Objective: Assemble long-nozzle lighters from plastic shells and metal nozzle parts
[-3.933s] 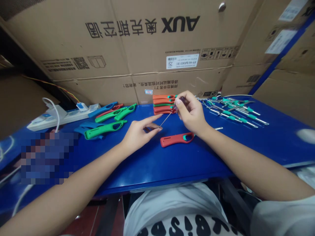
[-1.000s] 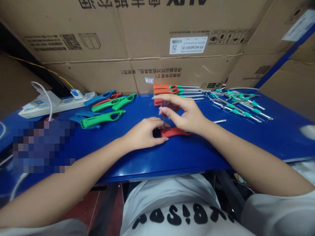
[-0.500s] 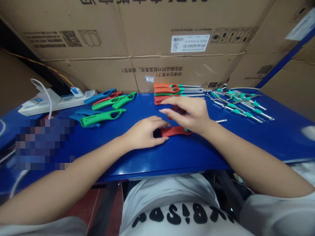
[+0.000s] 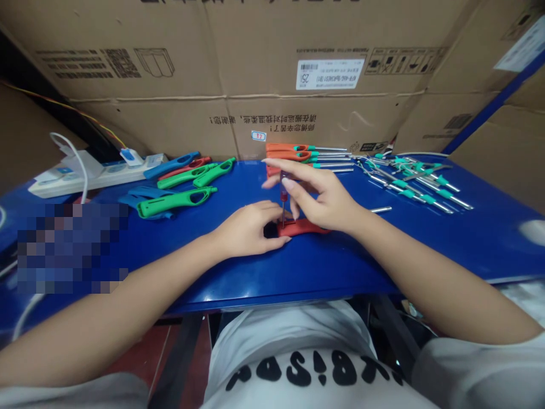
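A red plastic handle shell (image 4: 303, 227) lies on the blue table (image 4: 383, 255) in front of me. My left hand (image 4: 251, 230) is curled round its left end and pins it down. My right hand (image 4: 317, 196) pinches a small screwdriver (image 4: 283, 205) with a dark red grip. The screwdriver stands upright with its tip on the red shell. Part of the shell is hidden under both hands.
Green, red and blue handle shells (image 4: 179, 196) lie at the left. A stack of orange and green assembled tools (image 4: 293, 156) sits at the back. Metal rods with teal sleeves (image 4: 417, 184) spread at the right. A white power strip (image 4: 93, 173) lies far left. Cardboard boxes (image 4: 255, 68) wall the back.
The screwdriver, tilted half a second ago, stands upright again on the red shell. My right hand's fingers have shifted on its grip. My left hand has stayed on the shell.
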Motion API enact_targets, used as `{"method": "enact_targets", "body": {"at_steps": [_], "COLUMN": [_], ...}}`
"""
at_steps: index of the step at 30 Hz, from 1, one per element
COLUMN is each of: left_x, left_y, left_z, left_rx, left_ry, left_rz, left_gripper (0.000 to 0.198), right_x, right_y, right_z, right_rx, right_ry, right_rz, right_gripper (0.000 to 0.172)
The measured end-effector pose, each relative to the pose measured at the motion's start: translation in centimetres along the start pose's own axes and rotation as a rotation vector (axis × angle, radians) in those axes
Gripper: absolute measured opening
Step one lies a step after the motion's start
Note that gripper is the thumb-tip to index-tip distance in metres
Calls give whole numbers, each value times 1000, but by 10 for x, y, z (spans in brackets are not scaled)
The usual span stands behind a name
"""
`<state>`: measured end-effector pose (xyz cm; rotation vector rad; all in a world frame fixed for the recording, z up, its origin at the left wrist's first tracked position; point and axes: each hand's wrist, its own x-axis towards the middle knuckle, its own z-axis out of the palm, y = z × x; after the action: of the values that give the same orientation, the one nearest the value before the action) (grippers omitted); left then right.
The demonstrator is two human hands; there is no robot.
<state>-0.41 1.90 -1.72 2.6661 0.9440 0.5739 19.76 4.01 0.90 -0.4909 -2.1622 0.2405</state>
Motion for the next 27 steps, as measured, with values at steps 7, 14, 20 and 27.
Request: {"method": "enact_targets", "body": {"at_steps": [7,14,20,27], "left_x": [-1,-1,-1,-1], "left_y": [-1,-1,-1,-3], "left_z": [1,0,1,1], "left_rx": [-37,-51,-40,-59], "left_ry": [6,5,11,-1], "left_rz": [27,0,8,-2], "left_gripper": [19,18,17,20], "right_x": [-2,0,-1,-1], "right_y": [3,3,0,0], "right_z": [0,2,-2,1], "right_rx": [-141,78,-70,-70], "right_ry": [40,-33,-20,67], "right_rz": [-55,45,-33,-52], "right_gripper": [27,32,35,25]}}
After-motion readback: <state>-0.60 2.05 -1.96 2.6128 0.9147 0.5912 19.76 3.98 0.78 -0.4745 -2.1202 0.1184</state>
